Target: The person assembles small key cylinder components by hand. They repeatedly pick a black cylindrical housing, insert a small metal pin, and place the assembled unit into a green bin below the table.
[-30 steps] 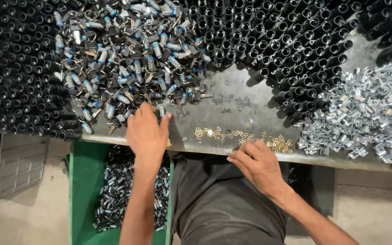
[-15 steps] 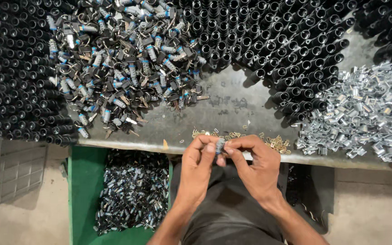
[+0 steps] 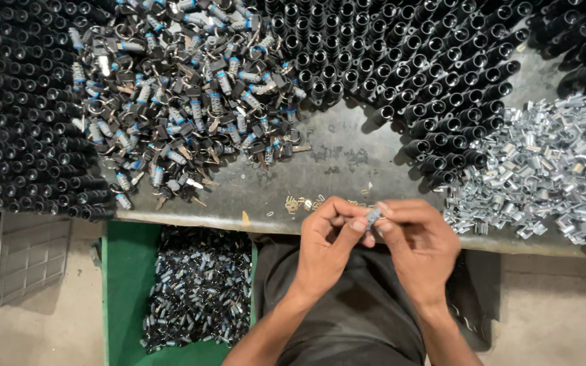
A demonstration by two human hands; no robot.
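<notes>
My left hand [image 3: 330, 240] and my right hand [image 3: 418, 240] meet at the near edge of the grey worktable [image 3: 347, 169], over my lap. Between their fingertips they pinch a small silver lock cylinder [image 3: 372, 217]. A heap of silver cylinders with black-headed keys [image 3: 184, 102] lies on the table, up and left of my hands. Small brass bits [image 3: 303, 202] are scattered on the table edge just left of my left hand.
Upright black tubes [image 3: 22, 115] fill the left side, and more black tubes [image 3: 408, 61] cover the far middle and right. A pile of shiny metal clips [image 3: 544, 169] lies at right. Below the table stands a green crate [image 3: 127, 285] holding finished pieces [image 3: 198, 291].
My left hand left the key-and-cylinder heap and came back to the table edge. Both hands joined on the small cylinder, and now sit slightly further right.
</notes>
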